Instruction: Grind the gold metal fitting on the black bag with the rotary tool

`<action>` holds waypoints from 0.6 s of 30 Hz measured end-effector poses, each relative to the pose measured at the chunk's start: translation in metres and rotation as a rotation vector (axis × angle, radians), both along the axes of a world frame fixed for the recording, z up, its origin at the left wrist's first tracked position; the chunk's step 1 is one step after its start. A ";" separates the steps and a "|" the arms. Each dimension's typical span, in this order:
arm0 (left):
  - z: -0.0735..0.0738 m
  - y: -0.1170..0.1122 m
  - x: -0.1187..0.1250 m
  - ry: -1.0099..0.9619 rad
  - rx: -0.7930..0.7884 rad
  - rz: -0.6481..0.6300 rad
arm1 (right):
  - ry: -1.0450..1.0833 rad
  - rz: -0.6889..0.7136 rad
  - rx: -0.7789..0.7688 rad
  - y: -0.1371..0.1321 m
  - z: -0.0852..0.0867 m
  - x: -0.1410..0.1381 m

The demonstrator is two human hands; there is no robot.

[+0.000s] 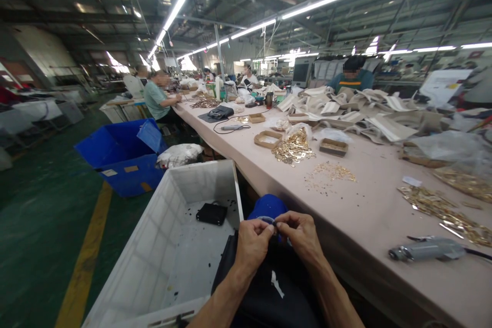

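Note:
My left hand (251, 242) and my right hand (301, 236) meet in front of me, below the edge of the long table (369, 215). Both are closed in a pinch on a small dark piece (273, 223) between the fingertips; I cannot make out what it is. Under my forearms lies a black bag or garment (269, 287) on my lap. A blue stool top (267, 206) shows just behind my hands.
A white plastic crate (172, 246) with a small black pouch (211, 213) stands at my left. A grey power screwdriver (426, 250), piles of gold metal fittings (294, 147) and small cardboard trays lie on the table. A blue bin (123, 156) stands further left. Other people sit along the table.

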State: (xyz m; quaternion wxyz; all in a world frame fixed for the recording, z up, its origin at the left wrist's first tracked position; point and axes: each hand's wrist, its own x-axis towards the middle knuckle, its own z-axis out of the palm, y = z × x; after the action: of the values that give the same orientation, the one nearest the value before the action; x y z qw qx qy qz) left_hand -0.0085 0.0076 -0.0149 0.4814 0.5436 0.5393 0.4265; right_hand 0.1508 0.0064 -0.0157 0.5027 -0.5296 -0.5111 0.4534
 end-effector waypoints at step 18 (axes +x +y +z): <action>0.017 -0.009 0.008 -0.018 0.115 -0.017 | -0.047 -0.005 0.038 -0.013 0.007 0.002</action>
State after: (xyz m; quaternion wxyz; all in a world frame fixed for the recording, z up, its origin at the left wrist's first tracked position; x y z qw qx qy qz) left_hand 0.0000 -0.0019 0.0026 0.4580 0.5709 0.5049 0.4575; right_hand 0.1527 -0.0064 -0.0087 0.5016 -0.5316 -0.5301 0.4298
